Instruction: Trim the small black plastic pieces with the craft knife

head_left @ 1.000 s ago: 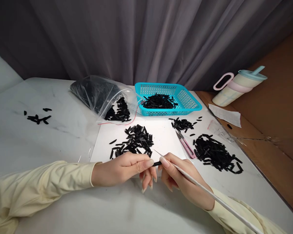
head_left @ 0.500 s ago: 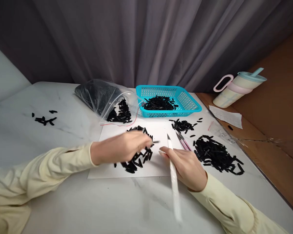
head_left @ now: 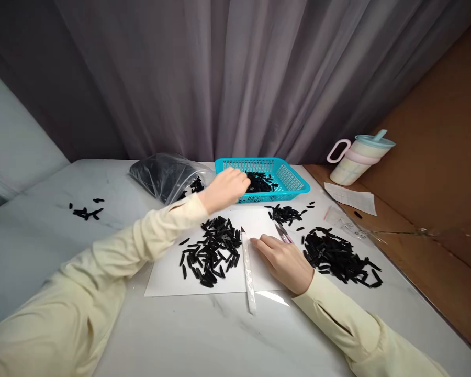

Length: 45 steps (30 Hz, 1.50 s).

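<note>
My left hand (head_left: 228,186) is over the left part of the turquoise basket (head_left: 272,197), closed with the fingertips pinched low near the black pieces (head_left: 261,182) inside; whatever is between them is hidden. My right hand (head_left: 283,261) rests on the white paper (head_left: 160,283), fingers lying loosely forward and holding nothing visible. Just left of its fingertips lies a craft knife (head_left: 248,272) with a pointed dark blade and a white wrapped handle. A loose pile of small black strips (head_left: 212,251) spreads over the paper. Pink-handled scissors or snips (head_left: 284,233) lie beyond my right hand.
A clear plastic bag (head_left: 165,175) of black pieces lies left of the basket. More black strips form a large pile (head_left: 339,256) at right, a smaller pile (head_left: 284,214) and a scatter (head_left: 87,213) at left. A tumbler (head_left: 357,162) and paper slip (head_left: 350,198) are at far right.
My left hand has moved from the paper, where a small dark piece was at its fingertips, up to the basket. The craft knife has left my right hand and lies on the paper.
</note>
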Each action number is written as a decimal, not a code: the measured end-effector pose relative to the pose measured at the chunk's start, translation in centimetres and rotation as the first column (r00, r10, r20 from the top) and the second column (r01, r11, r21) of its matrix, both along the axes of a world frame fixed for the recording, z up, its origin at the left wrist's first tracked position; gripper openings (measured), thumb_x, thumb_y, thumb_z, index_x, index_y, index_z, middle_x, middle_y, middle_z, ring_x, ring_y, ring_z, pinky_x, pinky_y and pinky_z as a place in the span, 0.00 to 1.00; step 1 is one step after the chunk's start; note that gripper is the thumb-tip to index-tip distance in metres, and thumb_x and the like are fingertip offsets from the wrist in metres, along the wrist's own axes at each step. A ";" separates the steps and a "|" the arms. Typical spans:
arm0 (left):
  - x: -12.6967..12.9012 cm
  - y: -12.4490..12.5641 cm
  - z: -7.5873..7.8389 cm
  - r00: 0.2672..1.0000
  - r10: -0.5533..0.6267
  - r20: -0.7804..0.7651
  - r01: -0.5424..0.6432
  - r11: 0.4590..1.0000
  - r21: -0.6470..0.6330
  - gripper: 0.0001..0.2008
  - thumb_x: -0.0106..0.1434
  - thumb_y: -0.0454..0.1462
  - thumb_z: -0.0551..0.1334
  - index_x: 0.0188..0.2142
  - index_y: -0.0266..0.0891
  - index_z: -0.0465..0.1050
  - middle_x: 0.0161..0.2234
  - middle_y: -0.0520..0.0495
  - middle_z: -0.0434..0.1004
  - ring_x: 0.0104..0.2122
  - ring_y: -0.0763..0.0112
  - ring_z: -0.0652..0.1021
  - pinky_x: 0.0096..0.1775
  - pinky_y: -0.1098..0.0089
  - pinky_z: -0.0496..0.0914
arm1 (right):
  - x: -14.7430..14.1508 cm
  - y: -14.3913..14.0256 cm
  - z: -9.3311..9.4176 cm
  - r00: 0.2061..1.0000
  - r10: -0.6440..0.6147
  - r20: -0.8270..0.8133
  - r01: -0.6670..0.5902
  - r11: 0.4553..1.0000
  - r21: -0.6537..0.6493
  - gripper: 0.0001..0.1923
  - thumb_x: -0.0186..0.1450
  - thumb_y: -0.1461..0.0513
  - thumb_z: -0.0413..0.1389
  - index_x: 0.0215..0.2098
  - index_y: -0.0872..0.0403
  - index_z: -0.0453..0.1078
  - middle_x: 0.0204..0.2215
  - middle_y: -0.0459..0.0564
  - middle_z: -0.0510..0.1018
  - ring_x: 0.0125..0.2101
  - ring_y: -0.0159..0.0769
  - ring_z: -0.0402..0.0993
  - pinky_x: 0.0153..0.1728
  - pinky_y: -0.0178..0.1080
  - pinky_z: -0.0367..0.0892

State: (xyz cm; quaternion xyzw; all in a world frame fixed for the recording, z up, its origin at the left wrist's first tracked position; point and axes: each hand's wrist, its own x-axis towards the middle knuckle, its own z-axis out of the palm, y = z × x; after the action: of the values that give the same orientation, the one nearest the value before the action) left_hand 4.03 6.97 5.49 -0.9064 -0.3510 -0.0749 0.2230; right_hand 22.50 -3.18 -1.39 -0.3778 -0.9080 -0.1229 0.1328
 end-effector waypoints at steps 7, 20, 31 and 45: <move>-6.8 -8.0 -3.6 0.950 -0.188 0.250 0.224 0.967 -0.122 0.15 0.61 0.25 0.46 0.42 0.32 0.67 0.41 0.40 0.73 0.39 0.67 0.74 0.40 0.68 0.68 | 0.1 0.3 -0.8 0.982 -0.021 -0.188 0.020 1.000 -0.006 0.13 0.64 0.71 0.43 0.38 0.56 0.68 0.28 0.48 0.73 0.21 0.31 0.68 0.18 0.34 0.56; -11.5 -14.2 -6.8 0.968 0.220 0.119 -0.105 0.790 -0.604 0.42 0.63 0.52 0.49 0.64 0.31 0.29 0.64 0.35 0.32 0.63 0.55 0.42 0.60 0.54 0.47 | -0.2 0.3 -1.1 0.847 0.110 -0.520 -0.044 0.990 0.136 0.10 0.64 0.72 0.47 0.33 0.55 0.67 0.25 0.48 0.73 0.26 0.30 0.70 0.28 0.31 0.65; -6.8 -10.9 -6.6 0.920 0.182 0.347 0.033 0.846 -0.532 0.39 0.63 0.52 0.49 0.62 0.31 0.32 0.64 0.29 0.35 0.63 0.57 0.44 0.60 0.55 0.52 | -0.2 0.2 -1.2 0.848 0.100 -0.520 -0.039 0.991 0.128 0.09 0.64 0.71 0.47 0.34 0.55 0.68 0.26 0.48 0.73 0.26 0.31 0.70 0.27 0.32 0.65; -7.0 -12.7 -7.5 0.871 0.321 0.371 -0.139 0.886 -0.442 0.29 0.56 0.57 0.55 0.43 0.33 0.60 0.45 0.36 0.62 0.42 0.56 0.66 0.42 0.55 0.65 | -0.4 0.2 -1.2 0.858 0.094 -0.504 -0.061 0.995 0.083 0.10 0.66 0.69 0.47 0.33 0.56 0.68 0.26 0.49 0.75 0.27 0.31 0.72 0.28 0.32 0.67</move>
State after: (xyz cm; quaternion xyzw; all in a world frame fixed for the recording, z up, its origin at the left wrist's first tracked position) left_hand -3.00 -5.75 -1.99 -0.8432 -0.5070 -0.1733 -0.0439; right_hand 22.08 -2.93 -2.64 -0.3554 -0.8511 -0.0427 0.3839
